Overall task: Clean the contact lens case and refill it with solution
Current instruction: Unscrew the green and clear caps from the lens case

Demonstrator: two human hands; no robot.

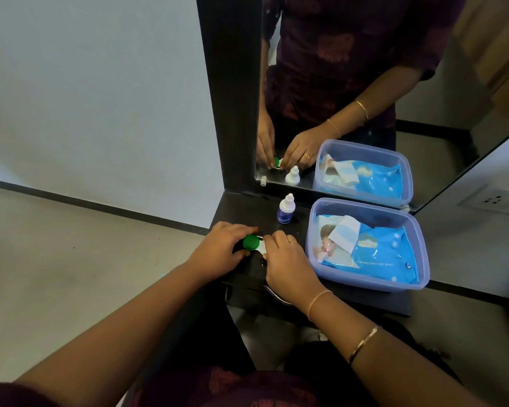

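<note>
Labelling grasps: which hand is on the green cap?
The left hand, fingers curled around the green cap; the right hand holds the case's white end instead.

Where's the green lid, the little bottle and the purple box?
green lid (251,242): head view, on the lid's flat top.
little bottle (285,213): head view, on the middle of its body.
purple box (365,209): head view, on its far wall.

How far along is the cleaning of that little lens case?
Early, it seems. Done: nothing visible; the green cap is still on the lens case. In hand: the left hand grips that cap, the right hand holds the case's other end. To do: opening, wiping, and refilling from the solution bottle, which stands untouched behind, beside the tub of wipes.
</note>
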